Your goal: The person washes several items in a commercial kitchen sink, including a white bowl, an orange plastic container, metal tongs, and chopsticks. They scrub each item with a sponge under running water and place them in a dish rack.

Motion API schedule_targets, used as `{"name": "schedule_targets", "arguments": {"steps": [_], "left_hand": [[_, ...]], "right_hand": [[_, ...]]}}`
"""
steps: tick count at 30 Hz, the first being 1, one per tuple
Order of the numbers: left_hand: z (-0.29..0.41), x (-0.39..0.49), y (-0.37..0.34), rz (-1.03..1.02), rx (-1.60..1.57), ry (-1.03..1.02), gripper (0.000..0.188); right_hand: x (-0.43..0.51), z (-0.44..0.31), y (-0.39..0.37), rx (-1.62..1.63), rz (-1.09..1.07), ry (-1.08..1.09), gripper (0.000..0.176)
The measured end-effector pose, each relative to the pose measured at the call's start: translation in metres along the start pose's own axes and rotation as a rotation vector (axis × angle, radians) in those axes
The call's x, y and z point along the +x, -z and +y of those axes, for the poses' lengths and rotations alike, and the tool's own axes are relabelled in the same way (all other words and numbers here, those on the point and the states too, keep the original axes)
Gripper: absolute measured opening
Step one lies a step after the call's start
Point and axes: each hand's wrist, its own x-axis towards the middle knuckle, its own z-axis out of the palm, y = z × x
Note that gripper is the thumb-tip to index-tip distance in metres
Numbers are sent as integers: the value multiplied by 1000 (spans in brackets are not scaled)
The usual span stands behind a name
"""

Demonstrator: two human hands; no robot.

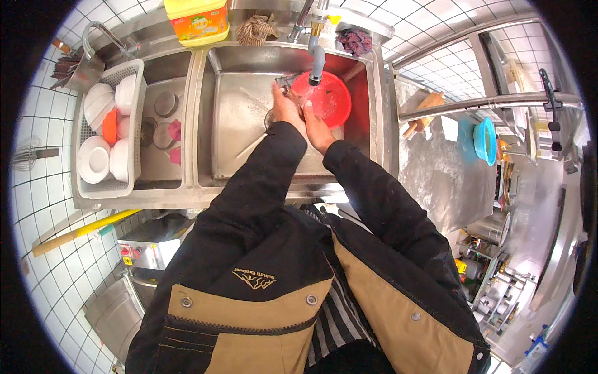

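Both hands meet over the large steel sink basin, under the grey faucet hose. My left hand is at the left edge of a red plastic bowl, with a small dark item at its fingers; what it is cannot be told. My right hand overlaps the bowl's lower left rim, its thumb raised close to the same item. Whether the right fingers grip it is hidden. Water appears to be in the bowl.
Left, a plastic basket holds white bowls beside a smaller basin with round metal pieces. Behind are a yellow tub and cloths. A steel table with a blue basin stands right.
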Motion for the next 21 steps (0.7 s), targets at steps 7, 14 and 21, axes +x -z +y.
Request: {"name": "schedule_targets", "arguments": {"steps": [7, 14, 21], "left_hand": [[-14, -30, 0, -51, 199, -13, 32], [6, -50, -19, -135, 369, 21, 47], [14, -48, -20, -205, 467, 70, 43]], "right_hand": [[28, 24, -13, 335, 24, 30, 60], [36, 10, -19, 110, 305, 13, 56], [29, -3, -26, 136, 332, 121, 62]]}}
